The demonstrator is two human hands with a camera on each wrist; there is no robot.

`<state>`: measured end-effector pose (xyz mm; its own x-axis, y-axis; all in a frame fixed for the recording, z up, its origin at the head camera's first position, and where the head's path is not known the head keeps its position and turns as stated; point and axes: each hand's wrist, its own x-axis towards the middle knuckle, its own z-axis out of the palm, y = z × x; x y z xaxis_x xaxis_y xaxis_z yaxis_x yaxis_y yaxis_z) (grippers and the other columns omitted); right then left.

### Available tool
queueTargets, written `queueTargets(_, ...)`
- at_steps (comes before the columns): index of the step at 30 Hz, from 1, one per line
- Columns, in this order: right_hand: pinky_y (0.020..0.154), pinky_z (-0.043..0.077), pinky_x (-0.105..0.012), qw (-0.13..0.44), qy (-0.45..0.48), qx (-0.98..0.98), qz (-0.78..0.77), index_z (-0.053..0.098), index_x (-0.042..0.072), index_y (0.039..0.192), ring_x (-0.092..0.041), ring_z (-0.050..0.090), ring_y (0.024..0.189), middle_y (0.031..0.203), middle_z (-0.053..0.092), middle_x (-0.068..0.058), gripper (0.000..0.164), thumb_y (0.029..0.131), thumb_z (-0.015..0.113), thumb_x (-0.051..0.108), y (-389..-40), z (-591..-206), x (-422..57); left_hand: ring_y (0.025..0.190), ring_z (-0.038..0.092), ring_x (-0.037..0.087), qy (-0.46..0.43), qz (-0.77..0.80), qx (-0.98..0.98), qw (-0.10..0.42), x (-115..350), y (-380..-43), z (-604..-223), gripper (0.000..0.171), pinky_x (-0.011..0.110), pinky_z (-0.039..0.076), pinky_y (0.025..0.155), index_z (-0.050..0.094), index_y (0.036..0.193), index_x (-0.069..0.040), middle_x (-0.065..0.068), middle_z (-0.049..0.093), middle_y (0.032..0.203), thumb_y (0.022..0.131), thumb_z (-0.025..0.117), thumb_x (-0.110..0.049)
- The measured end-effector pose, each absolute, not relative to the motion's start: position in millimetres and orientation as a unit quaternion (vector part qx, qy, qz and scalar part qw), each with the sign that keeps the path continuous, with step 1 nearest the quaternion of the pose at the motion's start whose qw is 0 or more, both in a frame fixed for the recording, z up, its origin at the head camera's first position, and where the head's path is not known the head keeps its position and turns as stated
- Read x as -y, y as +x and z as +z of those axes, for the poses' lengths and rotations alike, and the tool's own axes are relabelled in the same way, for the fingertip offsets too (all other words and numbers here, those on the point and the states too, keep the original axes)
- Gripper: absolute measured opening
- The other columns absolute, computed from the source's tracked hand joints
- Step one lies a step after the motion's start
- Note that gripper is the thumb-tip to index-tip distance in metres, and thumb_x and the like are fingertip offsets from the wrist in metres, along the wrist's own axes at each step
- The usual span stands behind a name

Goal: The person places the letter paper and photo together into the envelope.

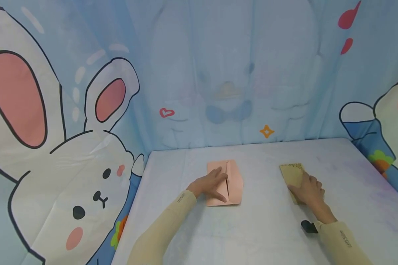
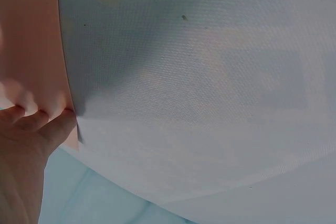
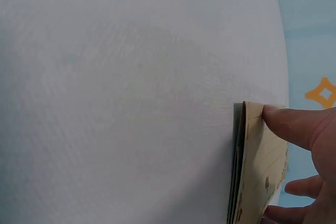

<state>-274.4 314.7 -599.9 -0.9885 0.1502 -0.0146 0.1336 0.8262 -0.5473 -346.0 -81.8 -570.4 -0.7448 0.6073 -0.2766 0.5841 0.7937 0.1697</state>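
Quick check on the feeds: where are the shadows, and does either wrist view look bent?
Head: soft shadow beneath the left sleeve; left wrist: broad shadow across the table beside the pink envelope, table edge bowed; right wrist: shadow left of the tan card, table edge bowed too.

Booth-like setting: rabbit-print curtains (image 1: 192,51)
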Motion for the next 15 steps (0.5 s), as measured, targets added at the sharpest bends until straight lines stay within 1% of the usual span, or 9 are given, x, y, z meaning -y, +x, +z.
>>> queueTargets(4, 0.088, 0.028, -0.079, 0.014, -0.076, 0.959, 0.271, 0.018, -0.025, 0.143, -0.073, 0.026, 0.118, 0.133, 0.024, -0.057, 0.087, 0.094, 0.064, 0.03, -276, -596, -316, 0.158, 0.01, 0.023, 0.317, 0.038, -0.933, 0.163, 81, -349, -570, 0.104, 0.048, 0.035, 0.118, 0.021, 0.157, -0.037, 0.003, 0.0, 0.172, 0.074, 0.068, -0.078)
queueTargets(9, 0.081, 0.034, -0.075, -0.004, -0.068, 0.96, 0.271, 0.022, -0.026, 0.135, -0.071, 0.03, 0.108, 0.122, 0.026, -0.057, 0.089, 0.091, 0.069, 0.035, -278, -589, -324, 0.158, 0.01, 0.023, 0.315, 0.035, -0.934, 0.167, 81, -349, -570, 0.105, 0.049, 0.034, 0.119, 0.021, 0.157, -0.037, 0.004, 0.0, 0.172, 0.074, 0.067, -0.079)
queueTargets(12, 0.082, 0.038, -0.072, -0.03, -0.061, 0.958, 0.279, 0.02, -0.025, 0.139, -0.071, 0.031, 0.107, 0.122, 0.025, -0.056, 0.091, 0.091, 0.069, 0.035, -280, -586, -333, 0.158, 0.01, 0.023, 0.311, 0.036, -0.934, 0.17, 80, -346, -570, 0.105, 0.05, 0.034, 0.119, 0.021, 0.157, -0.037, 0.003, 0.0, 0.172, 0.073, 0.068, -0.079)
queueTargets(15, 0.09, 0.04, -0.071, -0.05, -0.055, 0.956, 0.283, 0.013, -0.025, 0.145, -0.069, 0.035, 0.113, 0.129, 0.024, -0.057, 0.092, 0.093, 0.066, 0.03, -281, -587, -342, 0.158, 0.01, 0.022, 0.308, 0.036, -0.935, 0.173, 80, -345, -569, 0.104, 0.049, 0.034, 0.119, 0.021, 0.157, -0.037, 0.003, 0.0, 0.172, 0.074, 0.068, -0.078)
